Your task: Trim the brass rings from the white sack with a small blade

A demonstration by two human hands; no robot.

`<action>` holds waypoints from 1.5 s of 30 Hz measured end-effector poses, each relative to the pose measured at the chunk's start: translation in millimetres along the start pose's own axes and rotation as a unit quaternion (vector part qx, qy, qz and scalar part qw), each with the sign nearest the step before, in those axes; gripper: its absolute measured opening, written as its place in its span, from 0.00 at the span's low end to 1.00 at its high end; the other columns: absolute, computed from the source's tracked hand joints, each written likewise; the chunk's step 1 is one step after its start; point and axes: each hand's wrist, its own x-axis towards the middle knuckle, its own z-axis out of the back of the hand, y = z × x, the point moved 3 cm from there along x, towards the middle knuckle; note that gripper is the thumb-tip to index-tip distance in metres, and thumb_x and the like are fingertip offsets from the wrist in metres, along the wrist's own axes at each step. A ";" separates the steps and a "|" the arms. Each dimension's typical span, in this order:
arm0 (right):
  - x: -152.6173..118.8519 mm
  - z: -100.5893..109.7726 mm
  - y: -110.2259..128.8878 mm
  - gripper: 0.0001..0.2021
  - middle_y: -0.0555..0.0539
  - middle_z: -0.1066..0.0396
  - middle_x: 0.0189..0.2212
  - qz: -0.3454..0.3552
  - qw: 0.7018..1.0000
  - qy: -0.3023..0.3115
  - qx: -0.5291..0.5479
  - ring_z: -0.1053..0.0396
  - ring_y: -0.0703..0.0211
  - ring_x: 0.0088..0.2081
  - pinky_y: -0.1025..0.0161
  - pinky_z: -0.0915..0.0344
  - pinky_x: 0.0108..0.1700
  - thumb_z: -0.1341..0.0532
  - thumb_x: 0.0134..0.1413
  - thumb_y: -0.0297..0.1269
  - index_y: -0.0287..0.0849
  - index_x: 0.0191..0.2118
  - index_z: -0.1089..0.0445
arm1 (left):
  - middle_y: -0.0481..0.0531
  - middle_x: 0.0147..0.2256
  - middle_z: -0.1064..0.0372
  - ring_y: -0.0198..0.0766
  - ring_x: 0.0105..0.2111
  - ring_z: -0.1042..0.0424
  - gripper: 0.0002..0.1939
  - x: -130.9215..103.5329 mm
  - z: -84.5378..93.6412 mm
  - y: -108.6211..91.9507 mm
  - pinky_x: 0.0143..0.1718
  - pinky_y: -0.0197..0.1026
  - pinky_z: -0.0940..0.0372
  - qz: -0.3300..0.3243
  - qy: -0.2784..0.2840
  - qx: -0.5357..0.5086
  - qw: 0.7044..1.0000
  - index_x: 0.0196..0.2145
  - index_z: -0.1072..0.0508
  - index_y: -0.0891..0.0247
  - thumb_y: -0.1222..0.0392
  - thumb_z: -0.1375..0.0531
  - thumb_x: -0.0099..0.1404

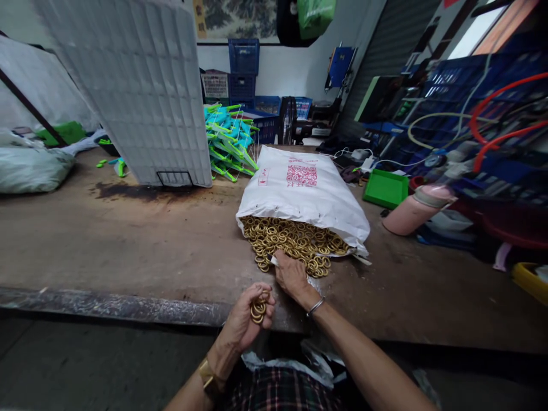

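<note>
A white sack [274,200] with red print lies on the table, its mouth toward me. Brass-coloured rings [295,237] spill from it onto the wood. Cupped near the table's front edge, my left hand [248,319] is closed around several brass rings [258,310]. My right hand [292,277] reaches to the near side of the spilled pile, back of the hand up and fingers curled in. A small white piece shows at its fingertips; whether it is a wrap or a held thing, I cannot tell. What those fingers grip is hidden.
A white ribbed panel [141,97] stands upright on the wooden table [128,240], beside a heap of green and blue plastic pieces [231,140]. To the right are a green tray [386,188] and a pink bottle [413,211]. A plastic bag [34,168] lies far left.
</note>
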 end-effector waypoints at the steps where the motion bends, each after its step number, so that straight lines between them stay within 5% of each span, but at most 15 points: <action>1: -0.5 -1.0 -1.3 0.08 0.45 0.29 0.27 0.006 1.000 -0.002 0.002 0.32 0.61 0.27 0.65 0.54 0.26 0.52 0.55 0.29 0.41 0.38 0.38 | 0.48 0.24 0.36 0.29 0.20 0.37 0.10 0.4 0.4 0.3 0.15 0.29 0.47 0.012 0.005 -0.019 1.000 0.31 0.33 0.65 0.56 0.40 0.54; 8: -13.3 -1.7 -11.0 0.08 0.49 0.35 0.25 0.054 0.982 -0.021 0.180 0.38 0.62 0.25 0.66 0.51 0.27 0.53 0.54 0.30 0.40 0.36 0.39 | 0.49 0.26 0.36 0.30 0.24 0.35 0.14 5.0 0.8 -2.7 0.17 0.29 0.45 -0.025 -0.036 0.011 0.999 0.23 0.37 0.66 0.54 0.37 0.50; 11: -24.2 3.0 -12.9 0.09 0.52 0.38 0.24 0.045 0.941 0.015 0.334 0.40 0.64 0.26 0.68 0.47 0.29 0.54 0.56 0.36 0.42 0.32 0.40 | 0.46 0.24 0.38 0.28 0.20 0.39 0.14 9.7 -0.4 -6.3 0.15 0.29 0.48 -0.090 -0.058 0.132 0.985 0.28 0.37 0.64 0.52 0.39 0.52; 15: -39.4 7.6 -13.4 0.09 0.54 0.42 0.22 0.027 0.883 0.078 0.463 0.45 0.67 0.24 0.69 0.47 0.26 0.51 0.54 0.40 0.42 0.29 0.41 | 0.42 0.20 0.41 0.27 0.17 0.44 0.14 13.1 -3.5 -9.4 0.17 0.30 0.49 -0.171 -0.089 0.322 0.927 0.39 0.35 0.64 0.55 0.43 0.56; 20: -54.6 7.7 -12.1 0.12 0.58 0.48 0.17 -0.029 0.816 0.146 0.558 0.52 0.70 0.17 0.71 0.52 0.19 0.48 0.52 0.46 0.42 0.27 0.43 | 0.46 0.24 0.35 0.29 0.22 0.39 0.10 11.7 -14.4 -7.4 0.26 0.33 0.44 -0.241 -0.035 0.455 0.857 0.36 0.30 0.65 0.59 0.46 0.58; 27: -61.9 8.4 -7.0 0.14 0.62 0.51 0.13 -0.118 0.724 0.197 0.650 0.60 0.74 0.11 0.74 0.60 0.13 0.46 0.48 0.49 0.44 0.26 0.46 | 0.44 0.20 0.39 0.28 0.19 0.42 0.09 13.3 -14.1 -6.7 0.22 0.32 0.46 -0.218 -0.062 0.447 0.865 0.29 0.33 0.64 0.55 0.45 0.58; 39: -58.9 6.1 -10.0 0.13 0.62 0.51 0.12 -0.128 0.710 0.186 0.667 0.60 0.74 0.11 0.73 0.59 0.12 0.46 0.47 0.48 0.44 0.27 0.45 | 0.41 0.16 0.40 0.25 0.13 0.45 0.18 16.1 -10.3 -1.1 0.15 0.29 0.53 -0.080 -0.035 0.374 0.923 0.29 0.38 0.63 0.44 0.45 0.56; 45: -53.1 9.0 -11.2 0.13 0.58 0.47 0.14 -0.063 0.791 0.120 0.597 0.52 0.71 0.16 0.71 0.52 0.19 0.49 0.52 0.45 0.43 0.23 0.44 | 0.42 0.21 0.39 0.23 0.13 0.47 0.19 15.0 -11.5 0.2 0.14 0.28 0.56 -0.038 -0.001 0.264 0.964 0.29 0.39 0.63 0.43 0.42 0.53</action>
